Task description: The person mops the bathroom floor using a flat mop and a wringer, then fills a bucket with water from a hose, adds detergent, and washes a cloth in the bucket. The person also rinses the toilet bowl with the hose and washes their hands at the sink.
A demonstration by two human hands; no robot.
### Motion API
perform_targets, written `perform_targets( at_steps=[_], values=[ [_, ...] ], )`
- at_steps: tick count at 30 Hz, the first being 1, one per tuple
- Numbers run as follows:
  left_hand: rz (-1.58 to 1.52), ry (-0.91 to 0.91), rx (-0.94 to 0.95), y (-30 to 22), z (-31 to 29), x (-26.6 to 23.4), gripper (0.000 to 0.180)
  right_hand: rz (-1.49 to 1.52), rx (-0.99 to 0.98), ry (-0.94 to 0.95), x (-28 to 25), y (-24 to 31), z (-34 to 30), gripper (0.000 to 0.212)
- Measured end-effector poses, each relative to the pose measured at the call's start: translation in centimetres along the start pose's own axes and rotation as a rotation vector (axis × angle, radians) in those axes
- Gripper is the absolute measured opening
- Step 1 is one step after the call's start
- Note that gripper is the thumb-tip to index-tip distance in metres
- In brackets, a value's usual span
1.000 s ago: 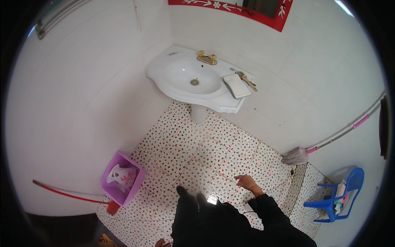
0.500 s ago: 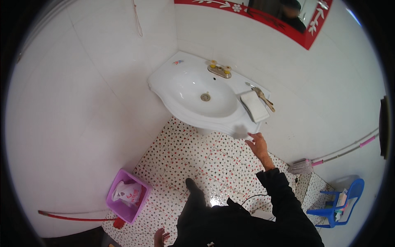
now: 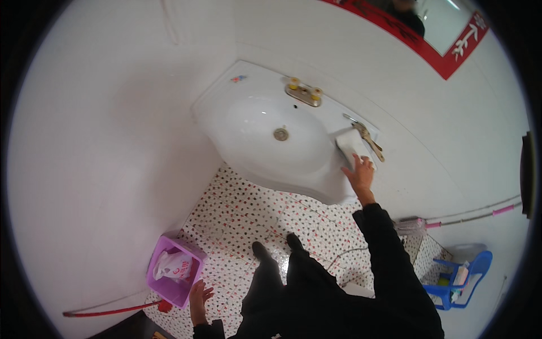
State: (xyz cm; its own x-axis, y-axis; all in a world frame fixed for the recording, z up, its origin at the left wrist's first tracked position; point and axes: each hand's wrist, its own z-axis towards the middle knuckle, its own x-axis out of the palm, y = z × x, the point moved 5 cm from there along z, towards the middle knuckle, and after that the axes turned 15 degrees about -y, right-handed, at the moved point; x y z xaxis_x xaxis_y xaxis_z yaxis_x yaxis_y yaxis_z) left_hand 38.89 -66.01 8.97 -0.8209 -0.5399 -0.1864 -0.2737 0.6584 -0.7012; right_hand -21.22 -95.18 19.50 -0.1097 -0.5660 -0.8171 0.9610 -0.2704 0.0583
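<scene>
My right hand (image 3: 361,172) reaches over the right end of the white washbasin (image 3: 243,141). Its fingers are apart over the near end of a white block-like pad (image 3: 349,141), perhaps a folded cloth; whether they touch it I cannot tell. Along the pad's far right side lie a worn, brownish hand tool (image 3: 370,141) and a small metal piece (image 3: 350,118). At the lower left, my left hand (image 3: 200,298) hangs with its fingers loosely stretched and holds nothing, close to the purple bin (image 3: 199,261).
A tap base (image 3: 303,94) with two yellow-marked knobs sits at the basin's back. In the bin lies a white plastic bag (image 3: 174,265), and a red-handled stick (image 3: 113,310) is beside it. A mop (image 3: 411,226) and a blue chair (image 3: 480,265) stand at right. Above hangs a red-framed mirror (image 3: 446,65).
My right hand has moved from the basin's front edge up and over the white pad. My left hand has risen beside the bin. The view has shifted slightly.
</scene>
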Motion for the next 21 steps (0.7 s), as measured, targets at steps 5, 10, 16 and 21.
perform_targets(
  at_steps=[5,10,16,21],
  values=[
    [-0.032,0.036,0.031,-3.5,-4.4,6.6,0.045,-0.001,0.035,0.159,4.2,-1.0,0.7,0.05],
    [-0.152,0.123,0.084,-7.1,-5.4,15.0,0.043,0.291,-0.016,0.071,2.0,-0.9,3.6,0.039],
    [-0.337,0.375,0.235,-15.2,-4.1,30.0,0.044,0.929,0.074,0.094,-8.6,3.1,2.0,0.04],
    [-0.508,0.569,0.412,-20.9,-5.3,40.7,0.049,1.389,-0.113,0.198,-14.1,10.7,0.2,0.043]
  ],
)
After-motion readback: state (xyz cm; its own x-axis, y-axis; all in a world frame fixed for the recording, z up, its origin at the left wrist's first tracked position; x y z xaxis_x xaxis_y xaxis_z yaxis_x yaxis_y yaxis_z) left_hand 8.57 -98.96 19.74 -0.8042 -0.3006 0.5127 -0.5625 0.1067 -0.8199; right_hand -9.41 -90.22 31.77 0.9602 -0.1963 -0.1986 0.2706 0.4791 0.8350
